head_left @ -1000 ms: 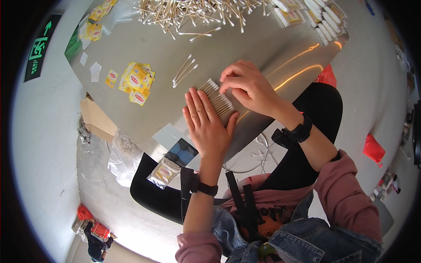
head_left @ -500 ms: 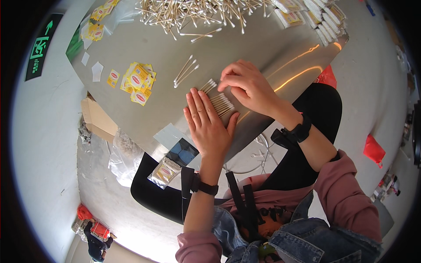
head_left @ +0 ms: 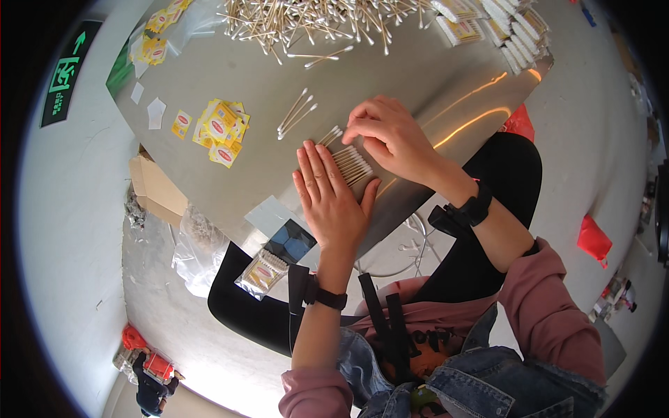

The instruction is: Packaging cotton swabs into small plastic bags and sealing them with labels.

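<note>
My left hand (head_left: 325, 191) lies flat with its fingers stretched out and the thumb apart, over a row of cotton swabs (head_left: 352, 164) side by side on the metal table. Their white tips stick out past its fingers. My right hand (head_left: 390, 136) is curled, its index fingertip close to the tips of a few swabs (head_left: 334, 134) at the row's far end. Whether anything is between its fingers is hidden. Three loose swabs (head_left: 295, 115) lie just beyond my left fingertips.
A big heap of swabs (head_left: 306, 24) lies at the far side, with packed swab bundles (head_left: 512, 38) to its right. Yellow printed cards (head_left: 221, 129) are piled on the left. A clear bag of swabs (head_left: 262, 273) rests by the near edge, beside a dark blue patch (head_left: 290, 241).
My right hand has shifted slightly left toward the swab tips. My left hand stays in place on the row.
</note>
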Motion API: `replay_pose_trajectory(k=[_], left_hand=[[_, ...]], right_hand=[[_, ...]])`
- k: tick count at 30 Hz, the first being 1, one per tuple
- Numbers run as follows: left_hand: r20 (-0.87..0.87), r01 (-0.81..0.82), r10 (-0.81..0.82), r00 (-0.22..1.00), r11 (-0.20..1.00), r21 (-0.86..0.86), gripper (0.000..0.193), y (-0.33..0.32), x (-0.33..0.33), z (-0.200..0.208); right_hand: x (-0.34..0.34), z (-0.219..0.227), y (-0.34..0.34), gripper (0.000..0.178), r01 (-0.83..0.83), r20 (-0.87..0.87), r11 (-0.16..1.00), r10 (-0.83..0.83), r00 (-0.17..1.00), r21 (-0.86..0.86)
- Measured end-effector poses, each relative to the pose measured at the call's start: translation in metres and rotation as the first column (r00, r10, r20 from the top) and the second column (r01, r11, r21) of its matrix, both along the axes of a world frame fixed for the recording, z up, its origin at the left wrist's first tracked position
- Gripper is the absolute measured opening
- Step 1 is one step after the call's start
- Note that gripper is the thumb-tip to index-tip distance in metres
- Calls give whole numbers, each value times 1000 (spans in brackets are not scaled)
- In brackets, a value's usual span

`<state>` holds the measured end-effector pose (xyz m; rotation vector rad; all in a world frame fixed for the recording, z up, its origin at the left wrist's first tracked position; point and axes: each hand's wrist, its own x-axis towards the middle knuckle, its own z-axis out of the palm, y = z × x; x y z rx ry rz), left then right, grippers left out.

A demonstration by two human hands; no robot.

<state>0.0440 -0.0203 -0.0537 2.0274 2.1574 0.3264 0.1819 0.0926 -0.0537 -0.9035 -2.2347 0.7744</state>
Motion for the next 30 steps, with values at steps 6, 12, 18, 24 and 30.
replay_pose_trajectory(k=[6, 12, 18, 24, 30], left_hand=[[8, 3, -3, 1000, 1000, -5, 95, -1, -1, 0], [45, -21, 20, 999, 999, 24, 94, -4, 0, -2], [63, 24, -26, 998, 999, 32, 95, -14, -2, -2], [-6, 29, -29, 1000, 999, -16, 96, -25, 5, -5], [-108, 99, -110, 988, 990, -102, 100, -19, 10, 4]], right_hand=[[-10, 0, 0, 18, 75, -41, 997, -76, 996, -14], [-21, -7, 4, 11, 97, -89, 995, -93, 992, 37], [-15, -9, 19, 15, 205, -65, 978, -202, 977, 33], [-4, -4, 10, 15, 206, -134, 979, -205, 970, -6], [12, 1, 3, 23, 218, -140, 973, -227, 964, -77]])
